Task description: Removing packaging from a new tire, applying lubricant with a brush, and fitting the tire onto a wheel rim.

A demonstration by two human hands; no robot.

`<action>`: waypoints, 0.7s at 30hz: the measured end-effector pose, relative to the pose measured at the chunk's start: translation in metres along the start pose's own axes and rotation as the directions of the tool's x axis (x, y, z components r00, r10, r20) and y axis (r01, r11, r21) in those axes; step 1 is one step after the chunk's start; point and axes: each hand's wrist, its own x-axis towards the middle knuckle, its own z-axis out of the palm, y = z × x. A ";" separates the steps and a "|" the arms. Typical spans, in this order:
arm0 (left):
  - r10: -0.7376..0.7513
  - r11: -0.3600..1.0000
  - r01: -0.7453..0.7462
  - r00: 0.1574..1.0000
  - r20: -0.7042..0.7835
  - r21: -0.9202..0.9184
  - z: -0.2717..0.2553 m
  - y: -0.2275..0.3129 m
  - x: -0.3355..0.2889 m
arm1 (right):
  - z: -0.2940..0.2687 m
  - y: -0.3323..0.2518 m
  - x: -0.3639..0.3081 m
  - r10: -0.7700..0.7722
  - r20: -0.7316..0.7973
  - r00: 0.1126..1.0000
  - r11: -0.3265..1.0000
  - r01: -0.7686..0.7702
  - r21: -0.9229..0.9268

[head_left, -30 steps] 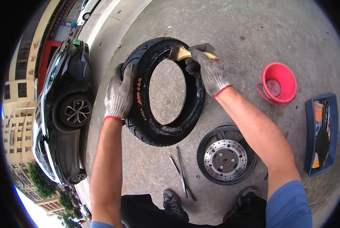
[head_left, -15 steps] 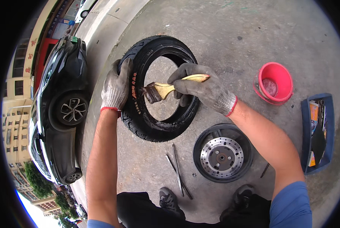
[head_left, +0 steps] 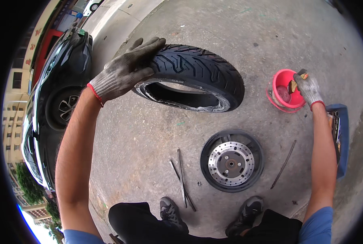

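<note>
A black motorcycle tyre [head_left: 199, 71] stands tilted on the concrete, tread uppermost, with whitish wet streaks round its inner bead. My left hand [head_left: 126, 69], in a grey work glove with a red cuff, rests on the tyre's left end, fingers stretched out and spread. Over at the right, my gloved right hand [head_left: 309, 87] is closed round the handle of a paintbrush [head_left: 292, 86]. Its dark bristles point down into a pink bucket [head_left: 275, 90], which has a little foamy liquid at the bottom. Most of the handle is hidden in the glove.
A wheel rim with a brake disc [head_left: 231, 163] lies near my feet. Two crossed metal bars [head_left: 180, 175] lie to its left, another bar [head_left: 283, 163] to its right. Behind my right forearm is a blue tool tray [head_left: 343, 142]. A black car [head_left: 53, 105] stands at the left.
The tyre has tipped over toward me and shifted right, its tread now facing up. My right hand has carried the paintbrush from the tyre to the bucket. My left hand's fingers have spread.
</note>
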 end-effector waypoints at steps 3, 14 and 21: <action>-0.164 0.905 0.162 0.986 0.029 -0.394 0.006 0.003 -0.013 | 0.036 0.012 0.000 -0.271 0.043 0.962 0.917 0.271 -0.292; -0.562 0.825 0.511 0.784 -0.263 -0.241 0.059 -0.041 -0.053 | -0.021 -0.051 -0.010 0.009 0.028 1.000 0.898 -0.021 0.439; -0.433 0.893 0.334 0.823 -0.368 -0.302 0.069 -0.039 -0.066 | 0.086 -0.170 -0.074 -0.533 0.266 0.804 0.267 -0.138 0.954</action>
